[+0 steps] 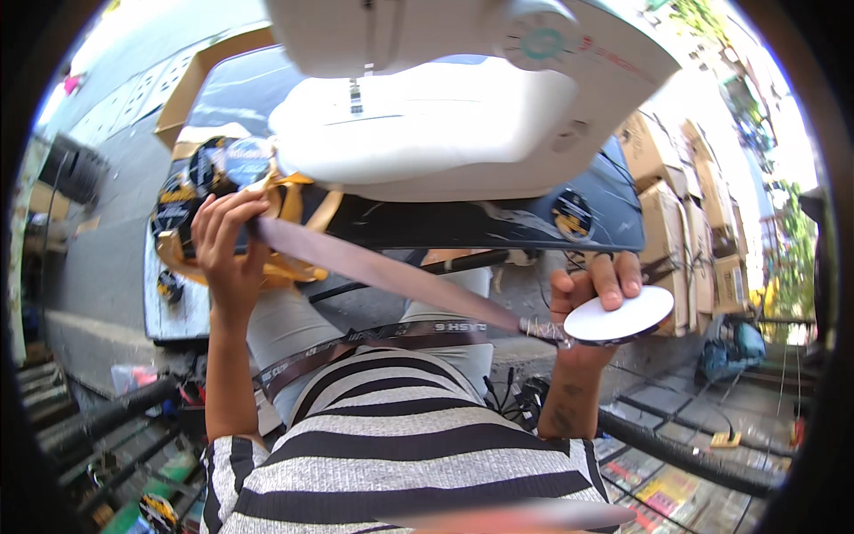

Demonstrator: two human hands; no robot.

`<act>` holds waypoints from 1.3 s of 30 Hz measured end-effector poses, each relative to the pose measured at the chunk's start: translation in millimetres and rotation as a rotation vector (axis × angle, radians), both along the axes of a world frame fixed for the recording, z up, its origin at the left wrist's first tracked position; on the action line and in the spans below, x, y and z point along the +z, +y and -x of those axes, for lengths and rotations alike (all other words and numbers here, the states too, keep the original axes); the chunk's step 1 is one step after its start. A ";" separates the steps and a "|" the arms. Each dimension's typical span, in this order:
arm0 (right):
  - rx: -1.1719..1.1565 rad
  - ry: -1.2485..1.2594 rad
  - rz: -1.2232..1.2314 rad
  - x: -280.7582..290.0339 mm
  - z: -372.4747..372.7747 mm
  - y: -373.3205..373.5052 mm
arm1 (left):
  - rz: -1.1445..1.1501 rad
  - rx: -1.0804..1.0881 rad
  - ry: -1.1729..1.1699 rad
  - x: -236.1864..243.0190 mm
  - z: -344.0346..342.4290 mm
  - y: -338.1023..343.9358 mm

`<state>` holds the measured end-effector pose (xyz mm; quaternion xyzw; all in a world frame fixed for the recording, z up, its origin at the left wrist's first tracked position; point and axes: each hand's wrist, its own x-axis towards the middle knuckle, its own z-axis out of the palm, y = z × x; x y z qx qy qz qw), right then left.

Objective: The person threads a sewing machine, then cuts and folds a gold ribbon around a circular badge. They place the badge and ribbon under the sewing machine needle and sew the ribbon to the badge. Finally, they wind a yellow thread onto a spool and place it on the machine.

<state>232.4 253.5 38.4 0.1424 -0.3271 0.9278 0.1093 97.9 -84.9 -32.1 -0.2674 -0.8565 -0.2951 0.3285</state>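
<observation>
My left hand point(233, 230), closed, grips the upper end of a long greyish-brown ribbon point(382, 271). The strap slants down to my right hand point(587, 298), whose curled fingers hold a white-faced round disc point(627, 316) with a dark edge; the ribbon's lower end meets this disc. A dark printed strap point(382, 334) lies over my lap. Gold-yellow ribbon point(307, 209) is heaped on the black marbled tabletop point(445, 222), close to my left hand. Round black-and-gold pieces point(574, 215) rest on that top, along with a pale blue round piece point(249, 160).
A white sewing machine point(578, 98) occupies the back of the table. Several cardboard boxes point(667, 258) stand at the right, near a blue bag point(731, 347). A black bin point(67, 173) is on the pavement at left. Black metal bars point(694, 458) flank my seat.
</observation>
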 end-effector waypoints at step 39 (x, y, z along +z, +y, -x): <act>-1.535 -0.074 -1.321 -40.9 41.3 154.6 | -0.901 0.017 -0.323 -28.2 20.5 -3.5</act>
